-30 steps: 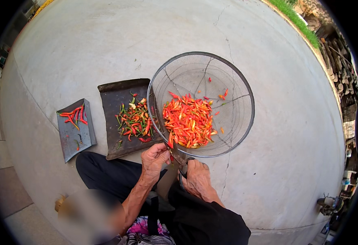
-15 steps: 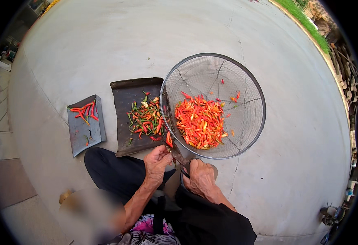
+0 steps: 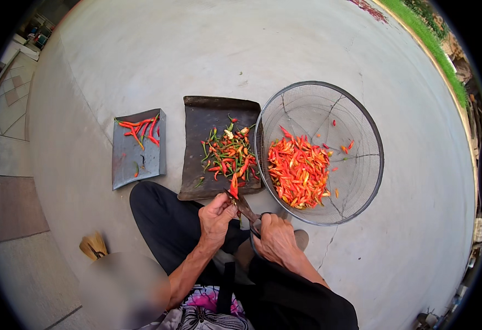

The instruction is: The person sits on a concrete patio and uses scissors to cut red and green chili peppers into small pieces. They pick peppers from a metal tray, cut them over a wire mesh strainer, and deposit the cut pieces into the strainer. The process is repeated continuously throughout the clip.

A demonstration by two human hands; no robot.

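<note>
My left hand (image 3: 217,222) pinches a red chili pepper (image 3: 234,187), its red end pointing up and away from my fingers. In my right hand (image 3: 277,238) is a pair of scissors (image 3: 245,208), fingers wrapped round the dark handles. The blades reach left to the chili, right beside my left fingertips; whether they have cut into it I cannot make out. Beyond the hands, a dark dustpan-like tray (image 3: 197,118) bears a heap of chili stems and red bits (image 3: 231,151). To its right, a round wire-mesh basket (image 3: 356,187) holds many cut red chili pieces (image 3: 297,173).
A smaller grey metal pan (image 3: 125,173) with several long red chilies (image 3: 141,130) lies at the left. Behind my left side is a straw brush (image 3: 93,245). Concrete floor (image 3: 197,49) spreads around, with a grass strip (image 3: 425,41) at the far right.
The view has swung, so trays and basket appear farther right. The chili now stands more upright by the blades. Both hands keep their holds.
</note>
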